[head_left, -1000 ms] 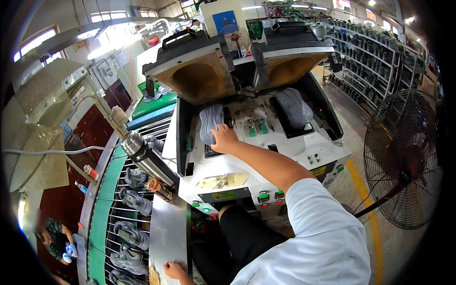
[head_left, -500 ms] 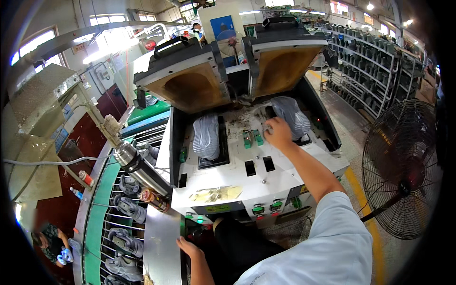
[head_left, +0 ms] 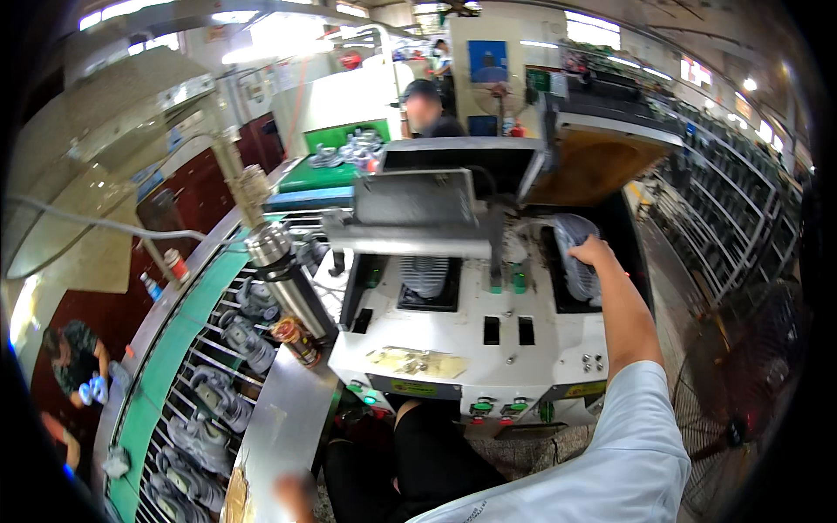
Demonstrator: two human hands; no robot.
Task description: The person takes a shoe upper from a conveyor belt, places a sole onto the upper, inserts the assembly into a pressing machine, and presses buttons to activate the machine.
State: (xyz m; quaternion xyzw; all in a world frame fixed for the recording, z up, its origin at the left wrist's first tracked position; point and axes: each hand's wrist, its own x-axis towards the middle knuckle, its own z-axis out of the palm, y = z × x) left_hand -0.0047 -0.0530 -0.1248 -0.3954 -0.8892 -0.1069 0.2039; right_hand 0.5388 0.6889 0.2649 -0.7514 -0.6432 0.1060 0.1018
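Observation:
My right hand (head_left: 595,251) is closed on the near side of a grey shoe (head_left: 575,234), which lies over the dark recess of the machine's right station. On the left station another grey shoe (head_left: 425,274) rests with its ribbed sole facing up, partly hidden by the lowered left lid (head_left: 410,218). The right lid (head_left: 602,161) stands raised, its brown padded inside showing. My left hand (head_left: 295,495) is low in the picture beside the metal ledge, smeared by motion, so its fingers cannot be made out.
A steel flask (head_left: 292,283) and a jar (head_left: 295,340) stand left of the white machine (head_left: 436,336). Several grey shoes (head_left: 222,397) sit on the curved rack conveyor. A large fan (head_left: 741,392) is at the right. Other people work behind the machine and at far left.
The left lid has swung down over the left shoe. My right hand has taken hold of the right shoe, which has shifted. My left hand has moved lower and left; the view has turned leftward.

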